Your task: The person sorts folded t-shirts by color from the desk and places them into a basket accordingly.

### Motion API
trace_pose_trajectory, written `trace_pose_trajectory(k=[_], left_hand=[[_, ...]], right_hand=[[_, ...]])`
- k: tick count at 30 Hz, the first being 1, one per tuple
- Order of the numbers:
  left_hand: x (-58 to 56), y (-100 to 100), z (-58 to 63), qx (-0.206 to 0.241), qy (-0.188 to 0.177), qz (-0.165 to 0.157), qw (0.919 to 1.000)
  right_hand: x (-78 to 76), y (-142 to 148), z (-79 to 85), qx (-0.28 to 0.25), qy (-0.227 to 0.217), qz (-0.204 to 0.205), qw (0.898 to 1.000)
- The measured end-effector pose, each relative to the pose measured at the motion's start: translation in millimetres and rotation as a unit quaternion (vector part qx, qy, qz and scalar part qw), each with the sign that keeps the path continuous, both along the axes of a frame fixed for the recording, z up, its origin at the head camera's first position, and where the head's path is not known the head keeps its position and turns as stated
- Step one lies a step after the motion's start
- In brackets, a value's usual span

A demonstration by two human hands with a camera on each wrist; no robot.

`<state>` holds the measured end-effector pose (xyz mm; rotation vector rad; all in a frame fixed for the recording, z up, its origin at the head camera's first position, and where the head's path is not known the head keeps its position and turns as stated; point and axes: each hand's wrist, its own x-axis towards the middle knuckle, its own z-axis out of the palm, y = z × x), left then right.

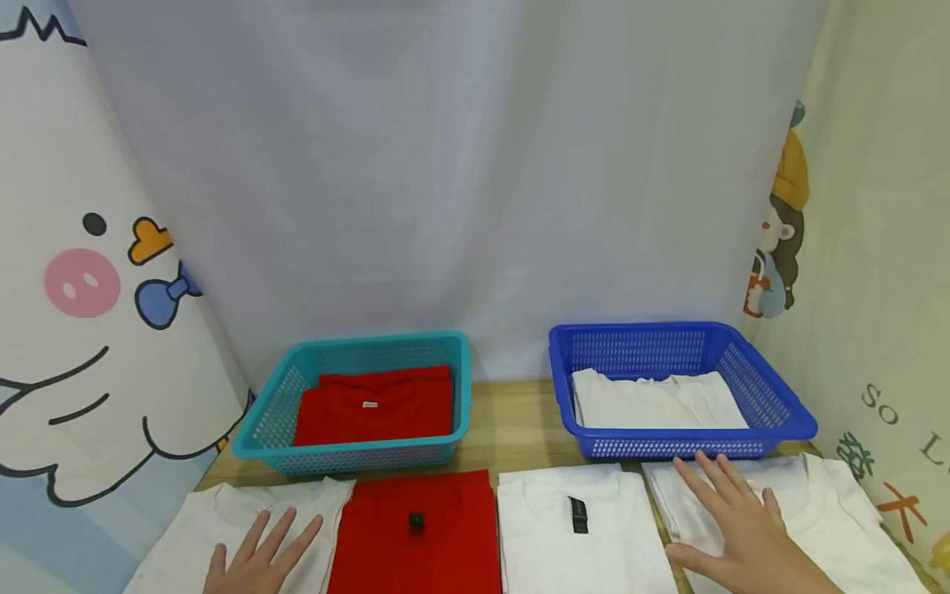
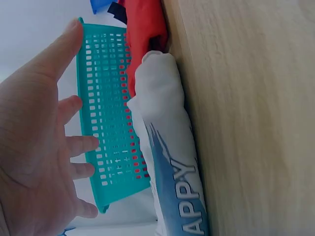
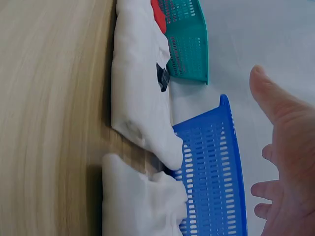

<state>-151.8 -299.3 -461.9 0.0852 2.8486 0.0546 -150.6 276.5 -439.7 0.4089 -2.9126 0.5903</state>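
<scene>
Fingers spread, my left hand (image 1: 263,557) hovers over a folded white shirt (image 1: 215,528) at the far left; in the left wrist view this shirt shows blue print with letters. My right hand (image 1: 742,532), also spread and holding nothing, is above another folded white shirt (image 1: 831,516) at the far right. Between the hands lie a folded red shirt (image 1: 416,553) and a folded white shirt (image 1: 586,561) with a black neck label. Behind them, a teal basket (image 1: 356,456) holds a red shirt (image 1: 386,412), and a blue basket (image 1: 668,444) holds a white shirt (image 1: 660,402).
The baskets stand side by side on a wooden table (image 1: 512,412), with a gap between them. A plain pale curtain (image 1: 475,181) hangs close behind. Printed cloths flank the table, a cartoon one (image 1: 74,355) at left and a cream one (image 1: 876,289) at right.
</scene>
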Motion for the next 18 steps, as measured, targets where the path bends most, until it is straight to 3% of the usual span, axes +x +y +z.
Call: trace_pose_trajectory(k=[6, 12, 18], left_hand=[[-4.8, 13.3, 1.8, 0.028, 0.025, -0.032, 0.9988], [-13.3, 30.9, -3.5, 0.03, 0.047, -0.053, 0.997], [-19.7, 34.5, -10.0, 0.018, 0.06, -0.079, 0.9949]], right_hand=[[-4.1, -33.4, 0.9, -0.031, 0.021, 0.041, 0.998], [-14.8, -74.4, -9.3, -0.034, 0.032, 0.083, 0.995], [-30.7, -121.2, -14.9, -0.016, 0.0, 0.135, 0.991]])
